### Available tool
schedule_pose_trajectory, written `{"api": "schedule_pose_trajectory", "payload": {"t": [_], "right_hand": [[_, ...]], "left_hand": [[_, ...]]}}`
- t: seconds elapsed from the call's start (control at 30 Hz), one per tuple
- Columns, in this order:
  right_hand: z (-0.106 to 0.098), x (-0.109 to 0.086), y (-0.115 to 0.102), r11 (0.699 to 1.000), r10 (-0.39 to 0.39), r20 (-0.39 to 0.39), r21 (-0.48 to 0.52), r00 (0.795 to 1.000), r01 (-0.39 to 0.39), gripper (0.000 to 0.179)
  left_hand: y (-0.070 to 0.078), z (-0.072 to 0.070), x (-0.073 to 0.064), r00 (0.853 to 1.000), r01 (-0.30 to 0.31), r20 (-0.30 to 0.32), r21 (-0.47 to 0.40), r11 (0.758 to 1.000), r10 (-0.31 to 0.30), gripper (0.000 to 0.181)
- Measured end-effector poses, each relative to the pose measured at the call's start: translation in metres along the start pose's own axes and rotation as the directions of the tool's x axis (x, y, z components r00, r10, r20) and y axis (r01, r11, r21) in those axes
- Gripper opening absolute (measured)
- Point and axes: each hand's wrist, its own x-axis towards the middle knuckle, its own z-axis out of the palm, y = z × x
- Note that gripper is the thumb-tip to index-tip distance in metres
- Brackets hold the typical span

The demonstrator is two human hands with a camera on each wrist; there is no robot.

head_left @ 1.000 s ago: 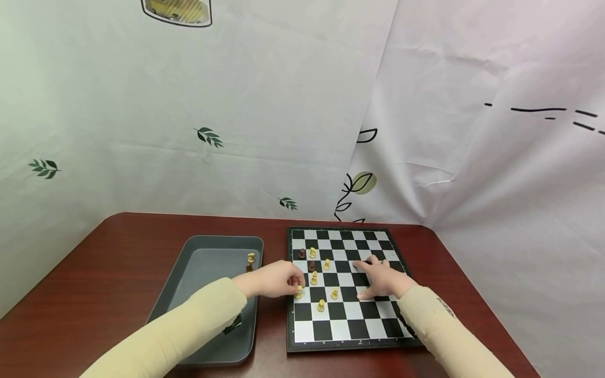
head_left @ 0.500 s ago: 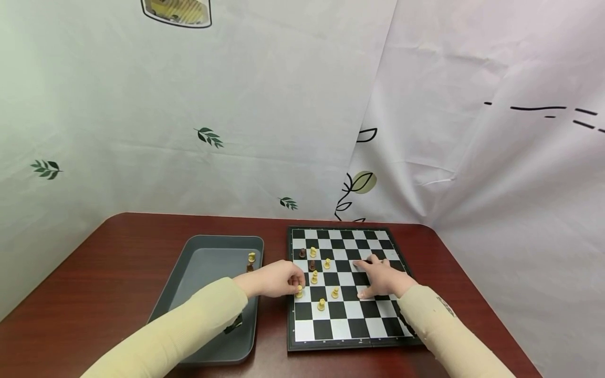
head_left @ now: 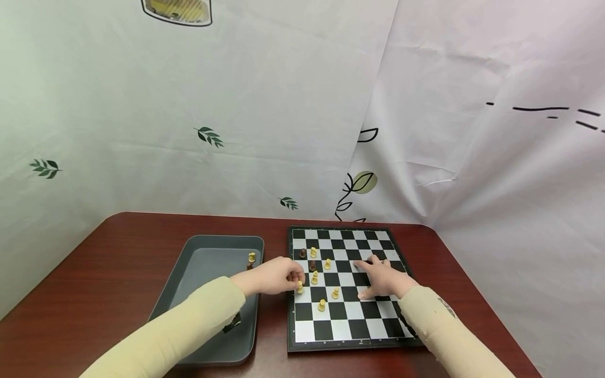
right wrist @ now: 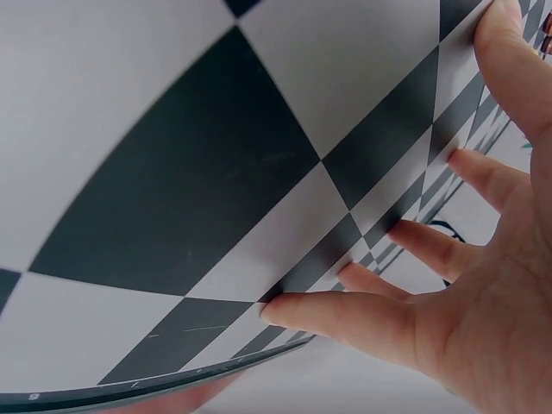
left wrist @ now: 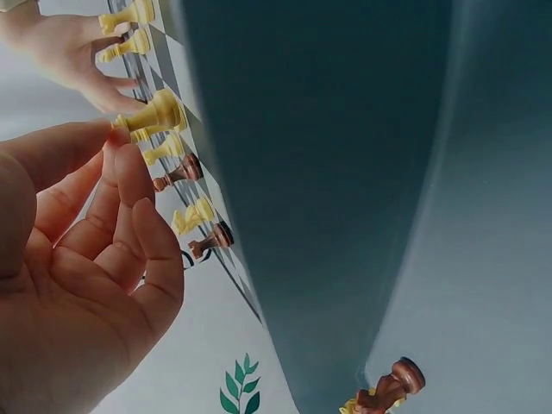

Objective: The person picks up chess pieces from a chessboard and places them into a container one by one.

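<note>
At the board's left edge, my left hand pinches a yellow chess piece by its top between thumb and fingertips. The piece's broad base points toward the chessboard; its head is hidden by the fingers. My right hand rests with spread fingers on the right part of the board, fingertips touching the squares. Several other yellow chess pieces stand on the left half. Two brown chess pieces stand among them toward the far left.
A grey tray lies left of the board, partly under my left sleeve. Inside, near its right wall, are a yellow chess piece and a brown chess piece. A patterned white cloth hangs behind the reddish-brown table.
My left hand has shifted slightly up and away from me with the yellow chess piece in its fingertips. The right hand stays in place on the board.
</note>
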Motion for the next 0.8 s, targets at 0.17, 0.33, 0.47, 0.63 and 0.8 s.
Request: {"api": "schedule_pose_trajectory", "payload": {"t": [0.17, 0.33, 0.47, 0.63, 0.8], "right_hand": [[0.002, 0.0, 0.0, 1.0, -0.007, -0.005, 0.003, 1.0, 0.007, 0.083], [0.002, -0.001, 0.0, 1.0, -0.008, -0.006, 0.001, 1.0, 0.008, 0.083], [0.002, -0.001, 0.0, 1.0, -0.009, -0.008, -0.004, 1.0, 0.009, 0.083], [0.002, 0.0, 0.001, 1.0, -0.013, -0.01, -0.008, 1.0, 0.013, 0.083], [0.001, -0.001, 0.0, 1.0, -0.015, -0.01, -0.009, 1.0, 0.015, 0.083]], "left_hand": [[-0.002, -0.001, -0.002, 1.0, -0.005, -0.007, -0.001, 1.0, 0.005, 0.009], [-0.002, -0.009, -0.006, 0.999, -0.02, -0.04, -0.001, 1.0, 0.02, 0.007], [-0.003, -0.017, -0.008, 0.997, -0.031, -0.066, 0.001, 1.0, 0.031, 0.008], [-0.006, -0.022, -0.012, 0.996, -0.039, -0.079, -0.006, 0.999, 0.038, 0.009], [-0.008, -0.028, -0.017, 0.995, -0.025, -0.099, -0.023, 0.999, 0.023, 0.009]]}}
